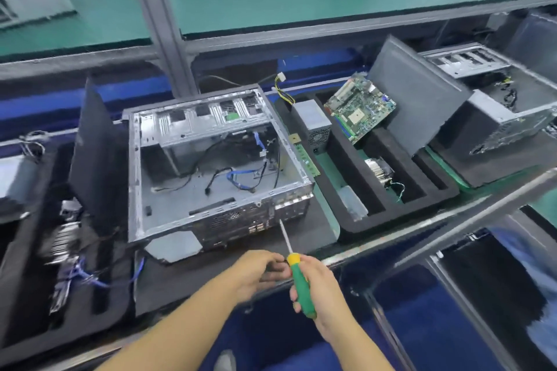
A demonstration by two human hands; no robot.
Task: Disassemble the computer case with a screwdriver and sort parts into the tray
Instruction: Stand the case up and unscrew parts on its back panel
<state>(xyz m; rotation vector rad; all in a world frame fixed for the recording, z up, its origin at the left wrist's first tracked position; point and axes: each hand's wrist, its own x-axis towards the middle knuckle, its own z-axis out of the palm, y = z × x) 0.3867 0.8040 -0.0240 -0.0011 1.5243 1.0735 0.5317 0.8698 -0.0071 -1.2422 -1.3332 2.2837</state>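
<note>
Screwdriver [297, 278] gripped by right hand [321, 289]; hold of left hand [256, 271] unclear. Tip must next be seated on near panel of computer case [211, 166].

No text, brand, number or sign can be read at this resolution.
- Circuit board [360, 108], leaning in the tray [391, 218] on the right: printing too small to tell.
- Memory stick [306, 159], just right of the computer case [229, 217]: markings blurred.
- Case's near port panel: nothing legible.
- Screwdriver [303, 286] handle, near edge: green and yellow, no lettering made out.
</note>
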